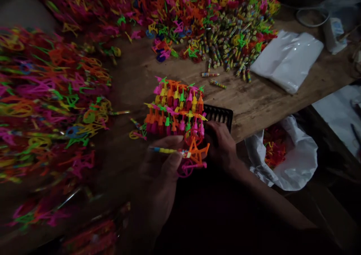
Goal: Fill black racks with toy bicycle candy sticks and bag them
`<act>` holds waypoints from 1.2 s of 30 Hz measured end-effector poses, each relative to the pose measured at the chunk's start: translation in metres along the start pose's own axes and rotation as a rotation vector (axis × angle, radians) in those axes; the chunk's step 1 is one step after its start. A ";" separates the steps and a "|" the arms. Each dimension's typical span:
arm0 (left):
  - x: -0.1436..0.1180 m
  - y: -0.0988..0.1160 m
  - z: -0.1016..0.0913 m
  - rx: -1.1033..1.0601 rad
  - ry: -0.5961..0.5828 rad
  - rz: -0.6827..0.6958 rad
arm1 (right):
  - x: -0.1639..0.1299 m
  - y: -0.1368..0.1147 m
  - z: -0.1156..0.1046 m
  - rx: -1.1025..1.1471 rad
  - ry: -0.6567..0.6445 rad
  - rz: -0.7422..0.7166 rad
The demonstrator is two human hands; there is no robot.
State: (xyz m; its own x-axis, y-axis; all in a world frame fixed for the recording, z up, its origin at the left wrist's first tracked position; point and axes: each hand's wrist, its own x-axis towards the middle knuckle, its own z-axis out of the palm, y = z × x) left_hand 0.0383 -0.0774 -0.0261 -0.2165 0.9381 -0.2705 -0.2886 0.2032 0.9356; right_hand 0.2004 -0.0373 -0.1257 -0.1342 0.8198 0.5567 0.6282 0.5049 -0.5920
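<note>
Left hand [160, 165] pinches a thin striped candy stick [166, 150] between thumb and fingers, its tip meeting an orange plastic bicycle toy [199, 151] just above a pink one [188, 168]; right hand [221, 144] rests closed over the near edge of a black slotted plastic tray [220, 114]. Tray holds upright rows of assembled neon toys [176, 106] on the wooden table [254, 101]. A white plastic bag [299, 161] below the table edge holds orange and yellow plastic pieces [273, 148]; loose heaps [50, 97] lie around.
</note>
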 end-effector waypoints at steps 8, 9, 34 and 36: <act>-0.008 -0.007 0.002 0.167 -0.139 -0.013 | 0.017 -0.028 -0.074 0.044 -0.200 -0.301; -0.008 -0.007 0.003 0.209 -0.124 0.013 | 0.020 -0.027 -0.076 0.059 -0.270 -0.342; -0.005 0.015 0.031 0.534 -0.334 -0.207 | 0.019 0.013 -0.119 -0.105 -0.313 -0.442; -0.005 0.010 0.033 0.654 -0.375 -0.168 | 0.015 0.015 -0.118 -0.151 -0.298 -0.443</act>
State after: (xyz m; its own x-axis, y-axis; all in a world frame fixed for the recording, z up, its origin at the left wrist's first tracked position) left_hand 0.0670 -0.0713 -0.0084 0.1454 0.8887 -0.4349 0.3454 0.3663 0.8640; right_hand 0.2984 -0.0490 -0.0572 -0.6077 0.5897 0.5319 0.5622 0.7925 -0.2364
